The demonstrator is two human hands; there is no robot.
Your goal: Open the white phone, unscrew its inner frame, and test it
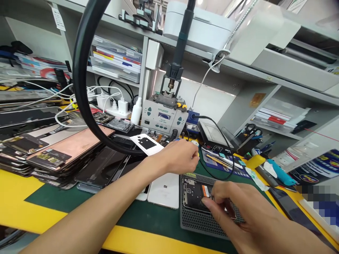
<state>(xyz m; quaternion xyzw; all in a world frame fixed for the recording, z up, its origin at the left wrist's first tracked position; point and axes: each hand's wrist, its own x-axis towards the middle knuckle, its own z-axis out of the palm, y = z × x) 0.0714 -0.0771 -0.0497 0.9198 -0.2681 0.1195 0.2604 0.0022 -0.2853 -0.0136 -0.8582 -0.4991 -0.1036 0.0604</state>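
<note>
An opened phone (194,194) lies on a grey honeycomb-patterned mat (196,223), its dark inner side and an orange-and-white label facing up. Over it my right hand (238,208) is closed, thumb and curled fingers down at the phone's surface. Anything pinched there is hidden by the fingers. My left hand (181,155) is closed too, stretched forward above the far side of the mat; its fingertips and whatever they hold are out of sight. A white phone back cover (164,192) lies left of the mat. Behind my left wrist is a white plate with a black patch (147,142).
A hot-air rework station (165,118) stands at the back, and its thick black hose (81,70) loops across the left. Stacked phones and screens (71,146) crowd the left side. Tweezers-like tools (217,160) and a teal object (279,173) are at right. Shelves hang above.
</note>
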